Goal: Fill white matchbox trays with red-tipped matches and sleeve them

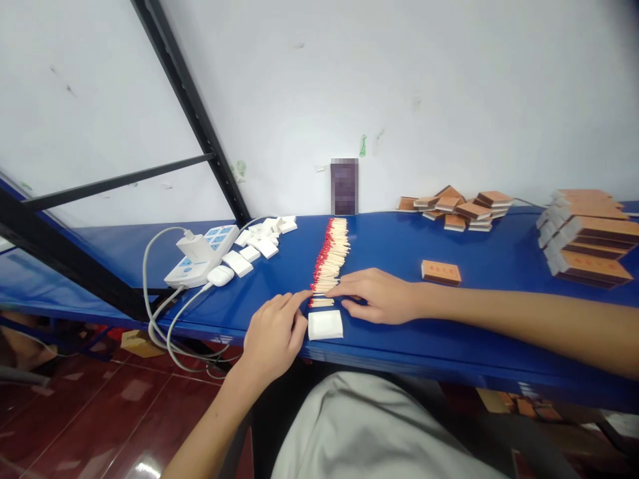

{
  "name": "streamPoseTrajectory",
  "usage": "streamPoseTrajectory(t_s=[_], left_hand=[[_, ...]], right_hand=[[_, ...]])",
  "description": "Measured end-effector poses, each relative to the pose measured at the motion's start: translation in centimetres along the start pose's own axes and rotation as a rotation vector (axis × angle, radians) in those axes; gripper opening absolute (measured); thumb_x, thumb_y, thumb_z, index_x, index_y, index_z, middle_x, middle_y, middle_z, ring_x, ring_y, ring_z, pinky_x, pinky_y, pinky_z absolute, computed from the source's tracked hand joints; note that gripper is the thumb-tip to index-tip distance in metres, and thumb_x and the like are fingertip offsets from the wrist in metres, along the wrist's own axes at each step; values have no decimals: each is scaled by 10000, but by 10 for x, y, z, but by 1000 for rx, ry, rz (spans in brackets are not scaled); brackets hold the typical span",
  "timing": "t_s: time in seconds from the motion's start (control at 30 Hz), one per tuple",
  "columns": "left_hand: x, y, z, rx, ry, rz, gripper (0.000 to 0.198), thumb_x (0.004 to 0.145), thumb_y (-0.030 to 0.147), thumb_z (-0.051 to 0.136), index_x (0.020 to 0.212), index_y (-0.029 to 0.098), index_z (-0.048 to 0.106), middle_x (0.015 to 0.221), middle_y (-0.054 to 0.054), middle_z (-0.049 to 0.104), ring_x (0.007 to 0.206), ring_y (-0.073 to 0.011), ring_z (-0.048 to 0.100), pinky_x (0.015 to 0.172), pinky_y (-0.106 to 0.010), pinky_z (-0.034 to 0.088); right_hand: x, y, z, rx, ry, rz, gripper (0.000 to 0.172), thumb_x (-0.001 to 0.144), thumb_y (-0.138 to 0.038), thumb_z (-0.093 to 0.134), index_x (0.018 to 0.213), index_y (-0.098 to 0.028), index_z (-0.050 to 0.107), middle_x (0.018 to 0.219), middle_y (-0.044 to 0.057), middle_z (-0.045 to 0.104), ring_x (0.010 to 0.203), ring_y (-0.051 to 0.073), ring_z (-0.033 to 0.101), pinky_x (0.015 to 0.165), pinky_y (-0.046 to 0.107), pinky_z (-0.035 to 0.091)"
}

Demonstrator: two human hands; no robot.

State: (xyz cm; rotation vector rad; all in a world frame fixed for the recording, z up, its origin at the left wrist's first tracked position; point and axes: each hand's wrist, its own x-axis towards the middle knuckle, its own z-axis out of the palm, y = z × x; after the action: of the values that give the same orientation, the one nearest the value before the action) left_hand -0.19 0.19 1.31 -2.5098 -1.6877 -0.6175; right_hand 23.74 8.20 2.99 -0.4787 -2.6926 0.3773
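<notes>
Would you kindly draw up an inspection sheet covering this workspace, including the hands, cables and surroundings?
Surface: glossy blue bench.
Job's things: row of red-tipped wooden matches; one small white rectangular box at its near end.
Clutter: white boxes heaped on the left; orange-brown cardboard matchboxes piled at back right; a matchbox stack far right; one lone matchbox.
Hands: left hand and right hand have index fingertips at opposite sides of the row's near end.
Cables: white cables hang over the front edge beside a white power strip.
Surroundings: white wall; black metal frame; dark red tiled floor.
</notes>
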Motion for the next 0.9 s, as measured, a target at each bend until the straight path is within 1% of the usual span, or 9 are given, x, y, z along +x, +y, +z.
streamPoseTrajectory(t_s=[0.2, 0.37, 0.5, 0.6, 0.73, 0.9], left_hand=[[1, 0, 0, 11, -15, -2, 376, 940, 167, 394, 1239, 176, 622, 989, -78, 690, 882, -243, 621, 775, -368, 481], [0, 1, 0, -5, -11, -2, 368, 934, 152, 390, 1213, 190, 626, 993, -59, 693, 904, -249, 625, 797, -385, 487], [1, 1, 0, -8, -5, -16, 389, 928, 150, 403, 1261, 180, 601, 1050, -72, 696, 930, -253, 632, 826, -392, 492], [2, 0, 0, 7, -30, -29, 420, 930, 154, 409, 1317, 165, 573, 1068, -91, 692, 933, -259, 633, 827, -398, 498], [2, 1, 0, 28, -56, -27, 408, 936, 157, 408, 1299, 168, 594, 1071, -102, 685, 942, -266, 630, 830, -408, 502], [1, 2, -1, 25, -54, -24, 398, 939, 161, 409, 1287, 169, 603, 1056, -96, 689, 943, -271, 634, 835, -420, 506]], right_hand=[[1, -1, -2, 8, -9, 14, 365, 939, -193, 480, 1261, -178, 650, 1046, 78, 719, 881, 184, 648, 775, 299, 478], [1, -1, -2, 12, -21, 9, 333, 943, -198, 483, 1212, -178, 677, 1033, 76, 720, 889, 182, 651, 777, 290, 475], [1, -1, -2, 9, 7, 50, 361, 945, -210, 480, 1262, -169, 649, 1079, 90, 720, 900, 190, 663, 797, 298, 482], [1, -1, -1, 9, 19, 60, 363, 946, -225, 484, 1265, -167, 647, 1083, 101, 723, 887, 195, 670, 792, 304, 488], [1, -2, -1, 22, 3, 47, 362, 941, -214, 489, 1263, -163, 647, 1110, 107, 718, 915, 202, 669, 810, 315, 492], [1, -2, -2, 17, -7, 51, 357, 935, -197, 491, 1249, -156, 655, 1102, 103, 720, 915, 196, 668, 810, 308, 494]])
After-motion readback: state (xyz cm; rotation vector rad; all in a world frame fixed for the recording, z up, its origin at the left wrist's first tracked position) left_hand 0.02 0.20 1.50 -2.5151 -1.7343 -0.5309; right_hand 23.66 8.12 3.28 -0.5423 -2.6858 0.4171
